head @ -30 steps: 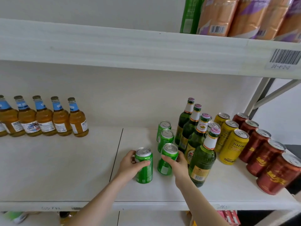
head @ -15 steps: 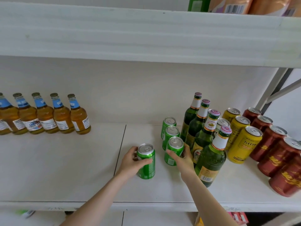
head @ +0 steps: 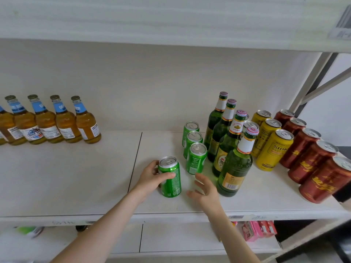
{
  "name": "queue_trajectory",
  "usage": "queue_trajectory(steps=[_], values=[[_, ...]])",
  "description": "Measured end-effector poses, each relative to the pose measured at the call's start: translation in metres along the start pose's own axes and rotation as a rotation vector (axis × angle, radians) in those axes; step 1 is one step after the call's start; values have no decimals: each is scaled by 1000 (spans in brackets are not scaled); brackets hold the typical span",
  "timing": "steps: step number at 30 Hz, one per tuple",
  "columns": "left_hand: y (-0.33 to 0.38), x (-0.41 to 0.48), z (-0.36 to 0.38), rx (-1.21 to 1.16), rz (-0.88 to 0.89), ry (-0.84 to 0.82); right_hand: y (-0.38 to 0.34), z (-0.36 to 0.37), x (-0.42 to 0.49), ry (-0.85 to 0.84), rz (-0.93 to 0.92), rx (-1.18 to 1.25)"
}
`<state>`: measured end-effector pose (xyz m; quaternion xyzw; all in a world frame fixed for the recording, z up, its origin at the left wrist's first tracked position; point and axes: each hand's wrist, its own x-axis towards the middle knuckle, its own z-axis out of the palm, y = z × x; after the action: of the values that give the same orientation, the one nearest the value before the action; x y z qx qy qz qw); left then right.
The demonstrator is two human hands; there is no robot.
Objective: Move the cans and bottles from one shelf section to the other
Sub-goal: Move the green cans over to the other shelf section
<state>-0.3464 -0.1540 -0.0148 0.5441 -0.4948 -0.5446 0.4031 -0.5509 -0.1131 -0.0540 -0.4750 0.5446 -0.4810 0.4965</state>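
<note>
A green can (head: 169, 177) is being gripped by the left hand (head: 152, 175) at lower centre of the frame, upright on the shelf (head: 76, 177), just right of the seam (head: 135, 160) between the two sections. The right hand (head: 204, 188) is being held open and empty just right of it, fingers spread. Behind, three more green cans (head: 195, 158) are being kept in a row, with green bottles (head: 234, 168), yellow cans (head: 273, 149) and red cans (head: 311, 160) lined up towards the right edge. Amber bottles (head: 57, 120) are being kept at mid left.
</note>
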Motion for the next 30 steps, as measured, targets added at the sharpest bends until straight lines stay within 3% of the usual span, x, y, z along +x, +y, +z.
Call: queue_trajectory(steps=[7, 19, 30], values=[[6, -21, 24, -28, -23, -100, 2, 1, -15, -184, -25, -81], [12, -15, 72, 28, 52, -211, 8, -34, -21, -15, -43, -128], [9, 8, 79, 58, 26, -126, 11, -33, 1, 47, -88, -105]])
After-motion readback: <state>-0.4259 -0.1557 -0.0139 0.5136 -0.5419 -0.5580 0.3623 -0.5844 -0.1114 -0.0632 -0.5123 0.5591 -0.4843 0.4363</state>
